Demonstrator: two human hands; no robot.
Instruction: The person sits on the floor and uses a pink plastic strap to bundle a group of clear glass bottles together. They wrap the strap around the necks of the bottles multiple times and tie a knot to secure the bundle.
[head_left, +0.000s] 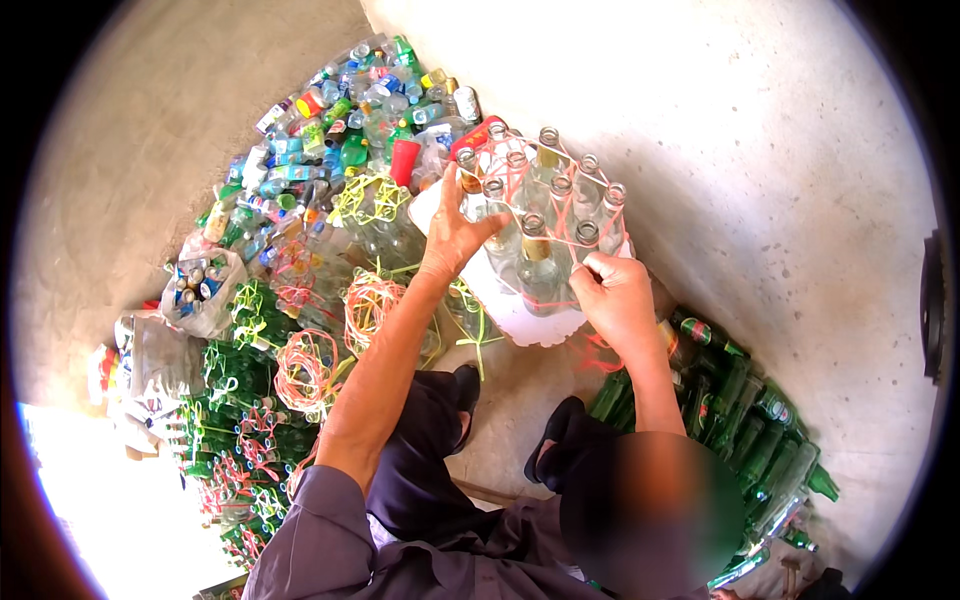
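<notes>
Several clear glass bottles (541, 281) stand upright in a tight cluster on a white board (536, 328). Pink plastic strapping (553, 238) loops around and between their necks. Against the cluster's left side rests my left hand (459, 238), thumb and index finger spread wide beside a bottle neck. The thumb tip is close to a strand; some fingers are hidden. My right hand (616, 289) is closed in a fist at the near right corner, pinching a strand of the strapping below a bottle neck. Some bottles bear gold neck labels.
Loose plastic bottles (300, 172) are heaped at the back left. Tied green bottles (225, 405) and coils of pink string (307, 367) lie on the left. Green glass bottles (757, 450) are piled at right. A pale wall (712, 135) rises behind the board.
</notes>
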